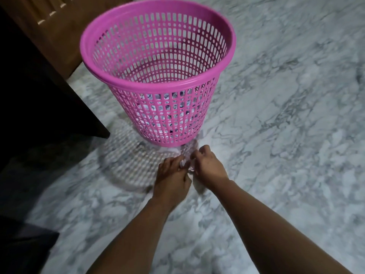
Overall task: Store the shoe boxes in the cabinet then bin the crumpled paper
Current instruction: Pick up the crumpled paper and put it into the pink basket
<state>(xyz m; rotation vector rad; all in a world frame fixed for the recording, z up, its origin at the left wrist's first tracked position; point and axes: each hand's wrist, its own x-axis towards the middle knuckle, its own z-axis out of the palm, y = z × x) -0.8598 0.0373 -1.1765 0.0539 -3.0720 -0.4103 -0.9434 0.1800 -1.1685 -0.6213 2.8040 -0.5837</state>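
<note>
I am judging the boxes stored and closing both hands, left hand (173, 175) and right hand (207, 165), fingers curled, on the white crumpled paper (186, 165) lying on the floor beside the pink perforated plastic basket (158, 76), not yet binned.

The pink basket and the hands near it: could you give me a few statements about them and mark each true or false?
1. The pink basket stands upright on the marble floor. True.
2. The basket is empty. False: crumpled paper shows through its lower mesh.
3. Both hands are at the floor in front of the basket. True: left hand, right hand.
4. The hands hold a shoe box. False: their fingers gather crumpled paper.
</note>
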